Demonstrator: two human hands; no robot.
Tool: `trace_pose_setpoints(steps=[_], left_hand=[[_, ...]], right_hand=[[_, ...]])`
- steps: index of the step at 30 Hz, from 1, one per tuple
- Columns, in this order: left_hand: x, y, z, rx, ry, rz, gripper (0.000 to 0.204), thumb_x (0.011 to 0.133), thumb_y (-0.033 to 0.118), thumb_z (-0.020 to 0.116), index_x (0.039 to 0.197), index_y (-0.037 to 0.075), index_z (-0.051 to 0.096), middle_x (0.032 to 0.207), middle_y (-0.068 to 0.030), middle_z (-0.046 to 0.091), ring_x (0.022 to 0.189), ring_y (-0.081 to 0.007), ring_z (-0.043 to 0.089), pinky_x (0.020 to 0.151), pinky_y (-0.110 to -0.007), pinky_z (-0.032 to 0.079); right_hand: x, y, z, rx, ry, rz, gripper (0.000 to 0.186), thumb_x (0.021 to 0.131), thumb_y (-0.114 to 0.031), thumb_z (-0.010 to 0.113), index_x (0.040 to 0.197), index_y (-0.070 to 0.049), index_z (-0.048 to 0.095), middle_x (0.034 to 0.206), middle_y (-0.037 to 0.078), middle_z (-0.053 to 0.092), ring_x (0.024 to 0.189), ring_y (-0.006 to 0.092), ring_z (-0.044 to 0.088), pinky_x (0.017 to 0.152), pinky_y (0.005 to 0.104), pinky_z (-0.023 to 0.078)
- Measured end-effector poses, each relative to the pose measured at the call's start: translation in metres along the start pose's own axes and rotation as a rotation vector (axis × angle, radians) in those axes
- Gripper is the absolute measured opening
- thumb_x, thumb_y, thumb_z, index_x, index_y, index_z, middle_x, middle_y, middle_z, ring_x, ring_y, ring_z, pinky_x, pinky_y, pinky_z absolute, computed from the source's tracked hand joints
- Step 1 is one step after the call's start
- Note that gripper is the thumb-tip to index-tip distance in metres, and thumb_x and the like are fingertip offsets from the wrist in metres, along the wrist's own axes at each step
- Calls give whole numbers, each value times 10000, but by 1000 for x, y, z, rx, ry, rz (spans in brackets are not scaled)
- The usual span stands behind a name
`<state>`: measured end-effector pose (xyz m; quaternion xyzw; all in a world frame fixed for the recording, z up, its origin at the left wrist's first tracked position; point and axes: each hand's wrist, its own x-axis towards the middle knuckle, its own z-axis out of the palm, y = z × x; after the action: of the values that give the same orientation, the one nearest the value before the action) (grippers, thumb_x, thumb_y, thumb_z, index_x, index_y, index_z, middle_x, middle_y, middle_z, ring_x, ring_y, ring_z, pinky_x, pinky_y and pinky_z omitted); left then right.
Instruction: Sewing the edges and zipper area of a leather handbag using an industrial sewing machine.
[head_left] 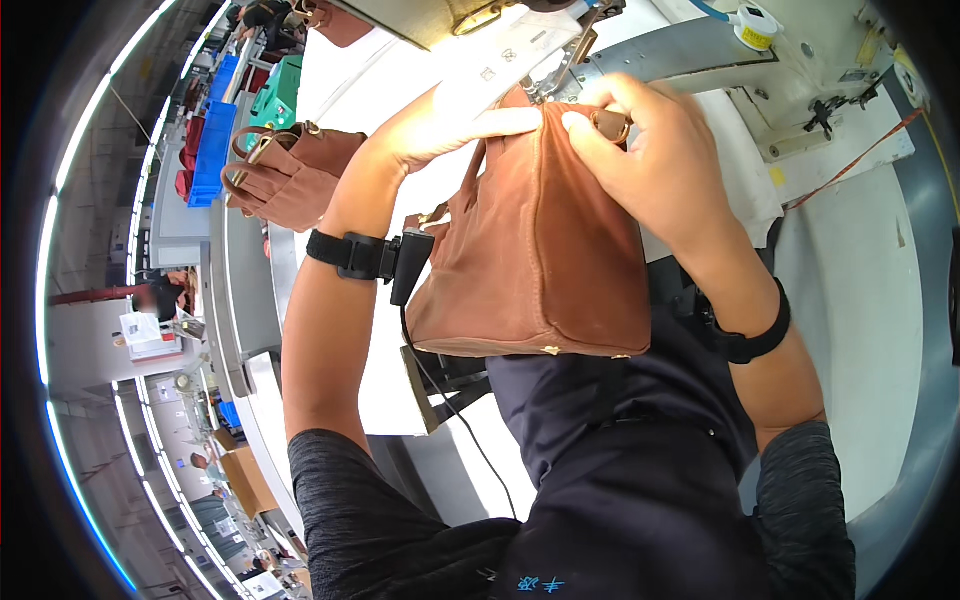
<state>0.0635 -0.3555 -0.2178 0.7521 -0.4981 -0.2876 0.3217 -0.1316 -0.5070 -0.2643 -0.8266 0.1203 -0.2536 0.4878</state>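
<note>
A brown handbag [530, 250] with gold metal feet hangs at the sewing machine's [570, 70] work point, its side panel and piped seam facing me. My left hand [445, 125] is at the bag's upper left edge. Its thumb lies along the top and its other fingers are mostly hidden behind the machine's pale cover. My right hand [655, 150] is closed on the bag's upper right corner, thumb and forefinger bent around the edge near a small tab with a metal ring [611, 125]. The bag's top edge reaches the presser foot area, where detail is hard to make out.
A second brown handbag [300, 175] stands on the table at the left. Beyond it are blue bins [212, 150] and a green box [277, 95]. A black cable [455, 410] hangs from my left wrist device. A white-and-yellow round spool [755, 28] sits at the upper right.
</note>
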Motion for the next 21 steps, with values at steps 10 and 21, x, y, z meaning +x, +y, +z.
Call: trace_pose_setpoints(steps=[10, 21], left_hand=[[-11, -2, 5, 87, 154, 94, 415, 852, 425, 833, 1046, 64, 768, 897, -4, 691, 842, -102, 604, 749, -282, 507], [-2, -16, -2, 112, 63, 104, 563, 829, 497, 818, 1201, 79, 763, 1179, -99, 744, 1097, -216, 666, 1003, -347, 502]], right_hand=[[21, -15, -10, 227, -167, 68, 310, 865, -198, 674, 1102, 0, 701, 761, 78, 689, 677, 193, 640, 653, 325, 514], [16, -14, -6, -143, 53, -196, 103, 883, -187, 730, 913, -91, 710, 637, -41, 574, 568, 73, 512, 545, 269, 392]])
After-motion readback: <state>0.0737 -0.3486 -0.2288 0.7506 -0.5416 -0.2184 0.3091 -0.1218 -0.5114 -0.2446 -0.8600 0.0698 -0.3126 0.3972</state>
